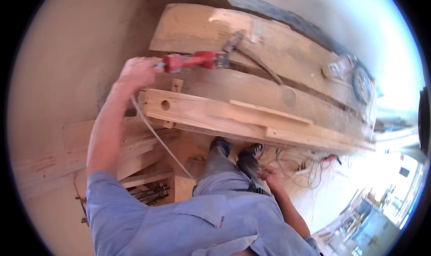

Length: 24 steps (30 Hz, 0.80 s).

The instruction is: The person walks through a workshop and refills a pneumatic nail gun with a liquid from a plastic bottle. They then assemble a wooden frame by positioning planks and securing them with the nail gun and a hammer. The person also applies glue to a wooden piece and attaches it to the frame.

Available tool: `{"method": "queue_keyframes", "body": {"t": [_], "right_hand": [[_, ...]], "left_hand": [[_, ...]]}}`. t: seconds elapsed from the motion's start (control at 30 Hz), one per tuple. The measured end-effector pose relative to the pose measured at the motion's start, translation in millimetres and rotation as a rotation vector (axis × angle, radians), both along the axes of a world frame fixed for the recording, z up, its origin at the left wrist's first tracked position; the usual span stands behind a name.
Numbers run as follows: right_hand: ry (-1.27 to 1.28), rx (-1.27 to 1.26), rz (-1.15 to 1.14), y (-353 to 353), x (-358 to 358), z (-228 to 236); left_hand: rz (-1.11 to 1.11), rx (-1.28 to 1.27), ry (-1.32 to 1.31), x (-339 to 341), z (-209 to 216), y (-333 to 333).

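Observation:
My left hand [138, 72] is closed around the grey end of a long red tool [188, 62], blurred so that its exact kind is unclear. It is held out over the left part of the wooden workbench [197, 83]. Below it lies a long pale timber beam [202, 111] with a round hole near its left end, along the bench's near edge. Down beside my right leg hangs my right hand [271, 177], fingers drawn together; anything in them is too small to make out.
A hammer-like tool [258, 63] lies on the bench. Farther right are a clear bag [340, 68] and a dark wheel-like ring [362, 81]. A pale cord [159, 137] slants down at left. Stacked boards [54, 161] lie left, clamps [150, 194] below, tangled cables [314, 173] on the floor.

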State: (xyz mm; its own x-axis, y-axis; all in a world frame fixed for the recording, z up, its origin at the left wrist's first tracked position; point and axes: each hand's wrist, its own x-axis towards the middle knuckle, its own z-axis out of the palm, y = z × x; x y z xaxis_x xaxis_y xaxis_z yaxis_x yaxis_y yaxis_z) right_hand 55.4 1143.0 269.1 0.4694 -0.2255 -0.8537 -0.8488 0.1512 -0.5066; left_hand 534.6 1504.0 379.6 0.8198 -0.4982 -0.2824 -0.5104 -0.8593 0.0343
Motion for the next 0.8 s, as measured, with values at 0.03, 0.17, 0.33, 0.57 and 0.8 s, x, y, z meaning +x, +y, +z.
{"method": "queue_keyframes", "body": {"t": [0.03,0.17,0.33,0.57,0.8], "right_hand": [[-0.006,-0.024,-0.056,-8.1,-17.3,6.9],[0.074,-0.126,-0.240,-23.8,-75.4,29.8],[0.156,-0.233,-0.173,-32.1,-185.5,28.8],[0.383,-0.221,-0.071,-37.2,-221.9,29.5],[0.275,-0.229,0.110,-96.8,-147.7,12.2]], "left_hand": [[0.064,0.013,0.042,1.8,-4.7,1.5],[0.210,-0.152,0.203,-18.7,-49.5,88.9],[0.427,-0.319,-0.028,-49.6,-125.7,147.3],[0.594,-0.356,-0.036,-79.1,-134.6,129.6],[1.214,-1.027,-0.108,-200.2,-197.5,118.8]]}}
